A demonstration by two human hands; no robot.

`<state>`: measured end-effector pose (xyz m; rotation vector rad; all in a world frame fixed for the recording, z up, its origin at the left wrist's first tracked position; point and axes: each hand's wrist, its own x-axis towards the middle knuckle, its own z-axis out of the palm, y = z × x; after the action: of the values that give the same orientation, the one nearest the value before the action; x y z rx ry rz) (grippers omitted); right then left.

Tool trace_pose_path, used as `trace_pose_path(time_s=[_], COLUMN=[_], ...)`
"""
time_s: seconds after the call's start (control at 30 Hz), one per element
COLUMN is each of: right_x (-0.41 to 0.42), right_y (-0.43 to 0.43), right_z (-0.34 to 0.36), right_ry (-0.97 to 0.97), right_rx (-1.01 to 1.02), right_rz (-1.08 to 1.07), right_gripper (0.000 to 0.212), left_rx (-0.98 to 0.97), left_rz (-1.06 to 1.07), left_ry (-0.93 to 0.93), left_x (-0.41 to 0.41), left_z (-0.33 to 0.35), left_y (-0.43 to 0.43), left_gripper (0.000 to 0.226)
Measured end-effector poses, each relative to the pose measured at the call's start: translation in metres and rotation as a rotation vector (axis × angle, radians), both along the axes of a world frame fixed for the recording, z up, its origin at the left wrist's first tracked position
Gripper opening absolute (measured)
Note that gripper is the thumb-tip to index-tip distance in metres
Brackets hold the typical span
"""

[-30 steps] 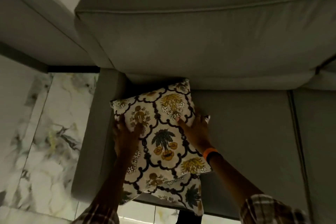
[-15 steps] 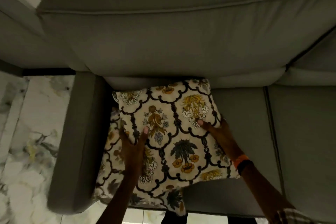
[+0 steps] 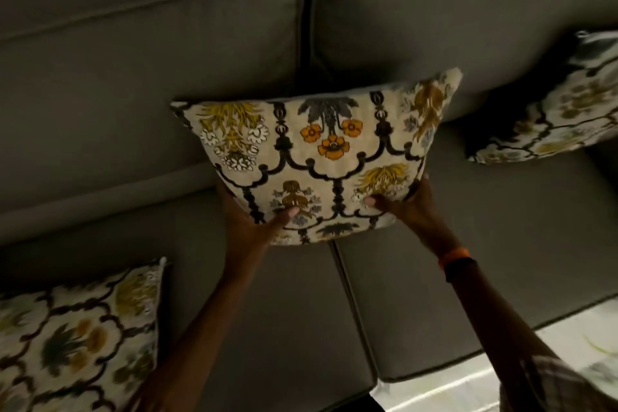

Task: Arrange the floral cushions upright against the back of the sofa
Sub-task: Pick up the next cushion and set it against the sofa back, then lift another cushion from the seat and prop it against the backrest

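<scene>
A cream floral cushion point(image 3: 321, 157) with black scrollwork and orange and yellow flowers is held up in front of the grey sofa back point(image 3: 150, 53), above the gap between two seat cushions. My left hand point(image 3: 254, 227) grips its lower left edge and my right hand point(image 3: 406, 207), with an orange wristband, grips its lower right edge. Its top leans toward the sofa back. A second floral cushion point(image 3: 77, 338) lies on the seat at the lower left. A third floral cushion point(image 3: 561, 104) leans against the back at the right edge.
The grey sofa seat point(image 3: 267, 318) is split by a seam running down the middle. Pale marble floor point(image 3: 501, 378) shows past the sofa's front edge at the lower right. A plaid sleeve covers my right forearm near the frame's bottom.
The view has shifted right along the sofa, away from the armrest. One cushion has been lifted off the pile and carried to the middle; the other stays at the left.
</scene>
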<state>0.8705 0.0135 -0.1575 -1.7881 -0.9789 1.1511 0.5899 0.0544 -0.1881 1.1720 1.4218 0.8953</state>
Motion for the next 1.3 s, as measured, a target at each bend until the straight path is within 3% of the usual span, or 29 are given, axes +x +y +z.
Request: trace_pose_path(time_s=[0.13,0.23,0.33,0.43,0.6,0.7,0.83,0.93,1.1,1.3], right_x=[0.045,0.052,0.051,0.05,0.035,0.006,-0.069,-0.146,-0.308,-0.481], right_y=[0.045,0.069,0.081,0.074,0.046,0.017,-0.028,-0.048,-0.077,-0.107], right_z=[-0.023,-0.044,-0.055,-0.065,-0.077,-0.081,-0.088,-0.098,-0.11,-0.126], right_ry=[-0.054,-0.047,-0.025,-0.009,-0.027,-0.242,-0.5,-0.606,-0.483,-0.242], right_rx=[0.051,-0.003,0.0,0.06,0.081,0.14,0.127,0.02,-0.085,-0.176], right_rz=[0.125,0.322,0.363,0.315,0.092,-0.112,-0.217,-0.047,0.127,0.211], right_gripper=[0.098,0.097,0.099,0.096,0.117,0.132,0.113,0.104,0.099,0.096], left_rx=[0.042,0.013,0.043,0.081,0.118,0.229,0.16,0.148,0.11,-0.134], left_rz=[0.04,0.07,0.104,0.148,0.167,0.216,0.198,0.087,-0.099,-0.01], left_ry=[0.077,0.113,0.136,0.175,0.213,0.364,0.446,0.638,0.952,1.018], left_x=[0.029,0.027,0.03,0.033,0.034,0.032,0.004,-0.049,-0.193,-0.408], left_z=[-0.028,-0.053,-0.054,-0.05,-0.048,-0.038,-0.04,-0.049,-0.052,-0.07], left_y=[0.014,0.018,0.018,0.016,0.013,-0.002,-0.026,-0.044,-0.072,-0.109], left_gripper=[0.112,0.132,0.135,0.132,0.138,0.138,0.14,0.129,0.106,0.104])
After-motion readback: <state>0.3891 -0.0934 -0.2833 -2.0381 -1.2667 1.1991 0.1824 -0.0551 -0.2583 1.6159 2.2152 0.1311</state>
